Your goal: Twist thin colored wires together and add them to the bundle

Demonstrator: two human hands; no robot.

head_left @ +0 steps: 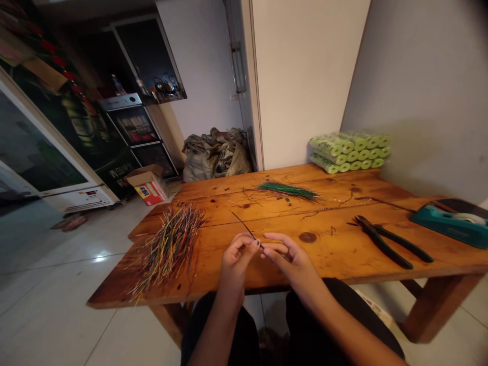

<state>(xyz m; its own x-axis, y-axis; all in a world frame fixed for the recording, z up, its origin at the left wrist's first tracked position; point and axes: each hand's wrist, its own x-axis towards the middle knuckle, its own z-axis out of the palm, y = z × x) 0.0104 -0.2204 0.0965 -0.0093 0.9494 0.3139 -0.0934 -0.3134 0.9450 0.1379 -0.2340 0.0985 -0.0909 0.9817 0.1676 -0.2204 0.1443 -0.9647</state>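
Both my hands meet over the near edge of the wooden table, holding a thin dark wire (243, 222). My left hand (239, 253) pinches the wire between thumb and fingers, its free end pointing up and to the left. Close beside it, my right hand (287, 254) pinches at the wire's near end, fingers curled; the exact tip is hidden. Left of my hands lies a loose heap of multicoloured wires (171, 246). A bundle of green wires (287, 190) rests farther back on the table.
Green-handled pliers (387, 239) lie to the right, near a teal tape dispenser (453, 223). Stacked light-green rolls (348, 151) stand at the table's back right. Wire scraps dot the wooden table (221, 244). Beyond are full sacks (217, 155) and a cardboard box (148, 184) on the floor.
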